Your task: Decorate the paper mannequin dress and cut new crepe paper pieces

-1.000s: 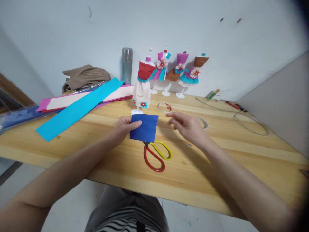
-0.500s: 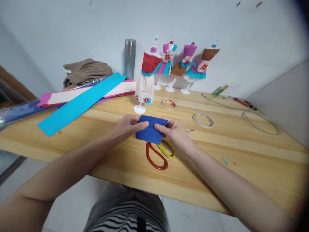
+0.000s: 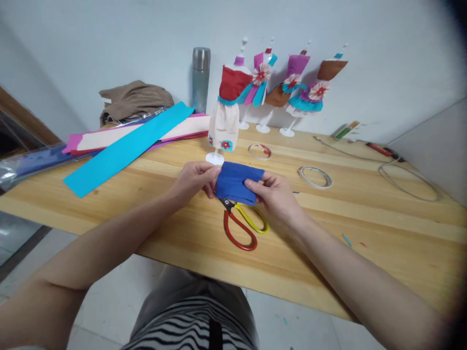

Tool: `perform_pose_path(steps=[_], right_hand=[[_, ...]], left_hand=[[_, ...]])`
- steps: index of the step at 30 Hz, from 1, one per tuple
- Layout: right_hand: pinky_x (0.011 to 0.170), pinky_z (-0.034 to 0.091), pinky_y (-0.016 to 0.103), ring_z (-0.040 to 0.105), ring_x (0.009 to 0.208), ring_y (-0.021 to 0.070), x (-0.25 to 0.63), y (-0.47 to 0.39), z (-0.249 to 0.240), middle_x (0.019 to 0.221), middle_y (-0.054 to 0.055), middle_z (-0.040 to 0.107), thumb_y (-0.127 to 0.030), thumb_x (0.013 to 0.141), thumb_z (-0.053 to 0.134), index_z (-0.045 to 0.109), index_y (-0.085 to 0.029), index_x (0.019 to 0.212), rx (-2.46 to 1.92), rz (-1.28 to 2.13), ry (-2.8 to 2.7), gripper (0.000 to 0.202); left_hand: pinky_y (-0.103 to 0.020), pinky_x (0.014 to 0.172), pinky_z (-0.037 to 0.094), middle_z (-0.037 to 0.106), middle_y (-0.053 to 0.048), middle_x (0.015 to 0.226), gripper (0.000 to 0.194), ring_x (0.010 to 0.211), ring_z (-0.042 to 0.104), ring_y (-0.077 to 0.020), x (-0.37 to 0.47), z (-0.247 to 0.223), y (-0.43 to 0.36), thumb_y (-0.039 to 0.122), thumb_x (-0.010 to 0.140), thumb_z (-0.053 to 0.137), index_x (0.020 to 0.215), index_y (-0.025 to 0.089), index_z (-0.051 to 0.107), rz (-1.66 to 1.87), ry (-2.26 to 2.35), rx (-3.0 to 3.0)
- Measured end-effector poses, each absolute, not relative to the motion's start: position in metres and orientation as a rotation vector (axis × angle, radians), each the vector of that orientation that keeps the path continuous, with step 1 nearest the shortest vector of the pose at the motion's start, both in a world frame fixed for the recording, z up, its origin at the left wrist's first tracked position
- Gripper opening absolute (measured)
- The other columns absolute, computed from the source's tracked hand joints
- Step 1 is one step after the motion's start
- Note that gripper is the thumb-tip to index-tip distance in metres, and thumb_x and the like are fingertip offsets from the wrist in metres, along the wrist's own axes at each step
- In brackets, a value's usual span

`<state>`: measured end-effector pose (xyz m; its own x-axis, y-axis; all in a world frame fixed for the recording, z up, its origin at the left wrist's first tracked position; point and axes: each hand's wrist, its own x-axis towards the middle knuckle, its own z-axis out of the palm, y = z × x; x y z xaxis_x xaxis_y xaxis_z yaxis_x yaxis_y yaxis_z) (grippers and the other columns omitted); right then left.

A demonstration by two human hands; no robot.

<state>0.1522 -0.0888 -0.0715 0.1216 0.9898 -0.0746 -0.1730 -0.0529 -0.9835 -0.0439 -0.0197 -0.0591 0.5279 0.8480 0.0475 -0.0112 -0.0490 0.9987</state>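
Observation:
A small piece of blue fabric (image 3: 239, 182) is held up between my two hands, above the table. My left hand (image 3: 197, 180) pinches its left edge between thumb and fingers. On the right side, my right hand (image 3: 275, 194) grips it with the thumb in front and the fingers behind. Under the fabric lies a pair of scissors (image 3: 241, 233) with one red and one yellow handle; the blades are mostly hidden. Just beyond my hands stands a mini dress form (image 3: 235, 82) in a red top and a pale skirt with red flowers.
Three more dressed mini forms (image 3: 292, 87) stand by the wall, near a steel flask (image 3: 201, 80). Long fabric strips (image 3: 127, 150) and a brown cloth (image 3: 136, 102) lie at left. Tape rolls (image 3: 315, 177), a cable (image 3: 408, 182) and fabric scraps (image 3: 346, 240) are on the right.
The blue fabric has turned and looks narrower in height, with its lower edge curling. My left thumb has moved from its front face to its left edge. The view has shifted slightly.

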Motion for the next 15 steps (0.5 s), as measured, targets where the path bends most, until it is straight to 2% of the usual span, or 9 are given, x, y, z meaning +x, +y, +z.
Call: perform_pose_path(steps=[2, 4, 6, 9, 11, 15], right_hand=[[0.054, 0.043, 0.028, 0.047, 0.049, 0.0099, 0.156, -0.087, -0.075, 0.060, -0.004, 0.061, -0.038, 0.059, 0.088, 0.068, -0.021, 0.076, -1.154, 1.237, -0.900, 0.031], [0.050, 0.039, 0.027, 0.039, 0.045, 0.0083, 0.160, -0.085, -0.076, 0.054, -0.004, 0.057, -0.037, 0.063, 0.087, 0.067, -0.021, 0.072, -1.129, 1.268, -0.871, 0.027], [0.044, 0.031, 0.025, 0.031, 0.042, 0.0069, 0.162, -0.084, -0.076, 0.048, -0.005, 0.049, -0.036, 0.065, 0.086, 0.062, -0.021, 0.063, -1.101, 1.322, -0.857, 0.029], [0.039, 0.021, 0.024, 0.026, 0.041, 0.0059, 0.161, -0.085, -0.074, 0.043, -0.006, 0.039, -0.036, 0.063, 0.086, 0.056, -0.020, 0.057, -1.079, 1.402, -0.848, 0.035], [0.038, 0.018, 0.022, 0.026, 0.041, 0.0051, 0.158, -0.086, -0.072, 0.044, -0.007, 0.039, -0.037, 0.060, 0.088, 0.057, -0.019, 0.059, -1.082, 1.433, -0.847, 0.036], [0.038, 0.018, 0.020, 0.028, 0.040, 0.0031, 0.155, -0.088, -0.069, 0.046, -0.006, 0.047, -0.040, 0.057, 0.089, 0.058, -0.018, 0.063, -1.115, 1.418, -0.869, 0.038]], left_hand=[[-0.022, 0.045, 0.046, 0.066, -0.001, 0.058, 0.028, 0.041, 0.058, -0.0116, -0.044, -0.059, -0.017, 0.039, 0.079, 0.069, 0.086, 0.013, 0.066, 0.900, 0.791, 1.442], [-0.023, 0.050, 0.050, 0.069, 0.000, 0.066, 0.028, 0.047, 0.061, -0.0117, -0.044, -0.058, -0.015, 0.026, 0.077, 0.068, 0.101, 0.013, 0.064, 0.954, 0.784, 1.489], [-0.021, 0.056, 0.051, 0.071, 0.000, 0.077, 0.035, 0.054, 0.064, -0.0105, -0.043, -0.058, -0.014, 0.015, 0.072, 0.066, 0.106, 0.016, 0.061, 0.963, 0.754, 1.601], [-0.019, 0.057, 0.049, 0.073, -0.001, 0.090, 0.048, 0.059, 0.064, -0.0086, -0.042, -0.060, -0.016, 0.007, 0.066, 0.066, 0.113, 0.019, 0.062, 0.958, 0.720, 1.803], [-0.020, 0.057, 0.049, 0.072, -0.001, 0.086, 0.048, 0.057, 0.064, -0.0093, -0.043, -0.061, -0.019, 0.008, 0.067, 0.066, 0.114, 0.019, 0.065, 0.946, 0.668, 1.855], [-0.022, 0.052, 0.050, 0.069, -0.001, 0.066, 0.019, 0.049, 0.063, -0.0113, -0.044, -0.062, -0.024, 0.018, 0.074, 0.064, 0.090, 0.016, 0.073, 0.868, 0.555, 1.749]])
